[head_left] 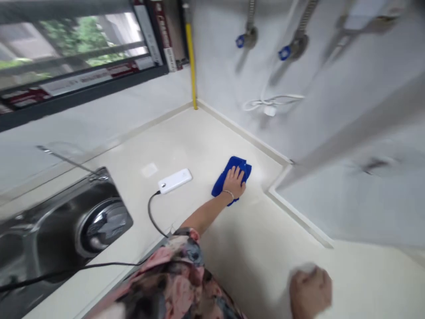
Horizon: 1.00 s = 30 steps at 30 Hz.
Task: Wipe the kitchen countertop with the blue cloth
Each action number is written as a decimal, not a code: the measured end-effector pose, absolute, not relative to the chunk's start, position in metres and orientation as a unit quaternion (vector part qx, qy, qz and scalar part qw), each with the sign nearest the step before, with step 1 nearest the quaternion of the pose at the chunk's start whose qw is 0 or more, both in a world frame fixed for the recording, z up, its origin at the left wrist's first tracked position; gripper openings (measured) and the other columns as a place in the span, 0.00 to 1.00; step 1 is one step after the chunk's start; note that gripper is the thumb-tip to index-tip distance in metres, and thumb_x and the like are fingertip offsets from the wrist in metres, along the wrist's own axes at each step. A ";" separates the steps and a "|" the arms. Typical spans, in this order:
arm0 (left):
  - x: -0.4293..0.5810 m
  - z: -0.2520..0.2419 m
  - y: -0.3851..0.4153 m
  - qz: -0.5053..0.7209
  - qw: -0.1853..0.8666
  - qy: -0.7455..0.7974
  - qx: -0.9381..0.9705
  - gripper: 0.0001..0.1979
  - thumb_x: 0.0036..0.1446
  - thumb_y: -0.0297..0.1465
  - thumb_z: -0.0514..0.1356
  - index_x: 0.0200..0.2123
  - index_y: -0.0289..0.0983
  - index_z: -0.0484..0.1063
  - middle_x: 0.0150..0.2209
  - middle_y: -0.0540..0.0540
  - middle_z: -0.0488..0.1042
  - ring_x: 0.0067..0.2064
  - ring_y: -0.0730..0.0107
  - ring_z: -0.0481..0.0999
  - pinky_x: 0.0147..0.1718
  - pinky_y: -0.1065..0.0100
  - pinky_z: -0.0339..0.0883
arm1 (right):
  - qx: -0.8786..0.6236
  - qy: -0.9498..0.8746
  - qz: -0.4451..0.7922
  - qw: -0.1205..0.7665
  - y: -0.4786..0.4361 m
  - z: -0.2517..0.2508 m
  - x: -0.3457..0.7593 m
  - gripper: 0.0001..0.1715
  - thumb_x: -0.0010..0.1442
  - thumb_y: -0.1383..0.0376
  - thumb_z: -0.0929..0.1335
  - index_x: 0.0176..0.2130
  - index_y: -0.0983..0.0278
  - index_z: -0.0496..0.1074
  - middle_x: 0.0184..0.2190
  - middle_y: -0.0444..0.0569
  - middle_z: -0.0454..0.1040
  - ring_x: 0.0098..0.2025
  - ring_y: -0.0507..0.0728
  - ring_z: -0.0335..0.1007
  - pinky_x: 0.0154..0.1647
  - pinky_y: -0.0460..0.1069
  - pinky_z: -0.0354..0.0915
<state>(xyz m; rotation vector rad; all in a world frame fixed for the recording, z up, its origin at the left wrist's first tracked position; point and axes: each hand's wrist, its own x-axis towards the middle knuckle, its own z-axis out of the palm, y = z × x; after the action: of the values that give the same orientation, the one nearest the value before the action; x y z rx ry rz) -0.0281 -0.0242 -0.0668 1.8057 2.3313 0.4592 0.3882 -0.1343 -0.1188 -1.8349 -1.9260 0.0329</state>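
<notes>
The blue cloth (232, 175) lies bunched on the cream countertop (259, 248), far back and close to the low ledge where the counter meets the tiled wall (332, 133). The person's left hand (235, 182) rests flat on top of it, arm stretched out, fingers laid side by side and only slightly fanned, palm pressing down; a thin bracelet (228, 192) circles the wrist. The cloth looks soft and light, a limp microfibre sort of thing that I judge would fold and slide readily under a flat palm; for lifting, a pinch at any loose edge or a gathered handful from the middle would serve.

The right hand (310, 292) is near the front edge, blurred; it seems loosely closed against the counter, though I cannot tell whether it holds anything.

Just left of the cloth, apart from it, a white power bank (175, 180) lies flat with a dark cable (154, 217) trailing toward the person's flowered sleeve (179, 270). Further left a steel sink (49, 230) is set into the counter. The surface looks smooth and glossy. Behind, a dark-framed window (76, 48) shows greenery, a yellow pipe (191, 57) runs down the corner, and valves with blue handles (283, 52) and a coiled white cord (270, 104) hang on the wall.
</notes>
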 end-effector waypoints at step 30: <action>-0.011 -0.058 -0.129 0.088 0.051 0.724 0.682 0.31 0.68 0.39 0.47 0.71 0.35 0.62 0.74 0.43 0.51 0.76 0.52 0.46 0.73 0.49 0.41 | -0.612 -0.754 0.067 0.228 -0.181 -0.111 0.438 0.29 0.70 0.65 0.55 0.66 0.69 0.64 0.68 0.60 0.63 0.72 0.62 0.54 0.72 0.63 0.54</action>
<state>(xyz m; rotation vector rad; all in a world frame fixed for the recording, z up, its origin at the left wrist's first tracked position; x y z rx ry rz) -0.0109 -0.1287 -0.0579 2.0754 2.2040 0.2683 0.4381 -0.1808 -0.1110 -1.6867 -2.0761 0.1844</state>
